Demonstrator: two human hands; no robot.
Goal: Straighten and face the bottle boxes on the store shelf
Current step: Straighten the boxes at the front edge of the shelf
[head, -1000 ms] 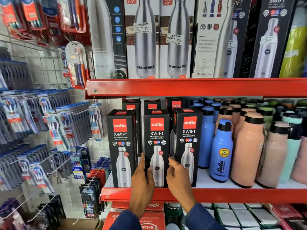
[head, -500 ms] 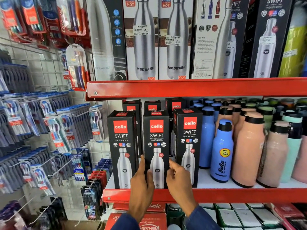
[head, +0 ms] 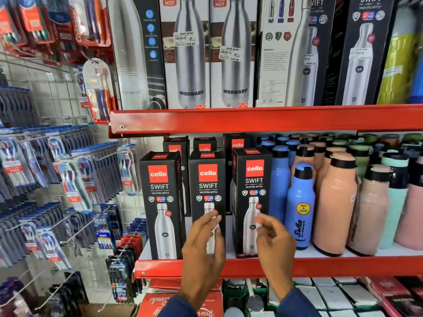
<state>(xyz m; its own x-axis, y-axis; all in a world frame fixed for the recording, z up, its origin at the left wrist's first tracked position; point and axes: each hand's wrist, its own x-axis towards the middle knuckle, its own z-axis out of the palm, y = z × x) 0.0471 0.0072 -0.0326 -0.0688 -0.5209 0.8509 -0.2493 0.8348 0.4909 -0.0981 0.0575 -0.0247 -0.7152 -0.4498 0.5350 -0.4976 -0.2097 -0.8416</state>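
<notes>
With my left hand [head: 203,243] loosely open across the middle Cello Swift box [head: 207,202] and my right hand [head: 273,241] open before the right-hand box [head: 250,200], both at the red shelf's front edge [head: 320,267], a careless nudge could topple these tall boxes.

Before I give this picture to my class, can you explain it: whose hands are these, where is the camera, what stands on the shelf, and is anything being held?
The camera sits on a person's head, looking forward and down, so the two bare hands are the wearer's own. On the red shelf three black Cello Swift boxes stand upright in a front row: left box, middle box, right box, with more behind. Loose bottles stand to the right, such as a blue bottle. The left hand and right hand are open and blurred in front of the middle and right boxes, holding nothing. Whether fingertips touch a box cannot be told.
</notes>
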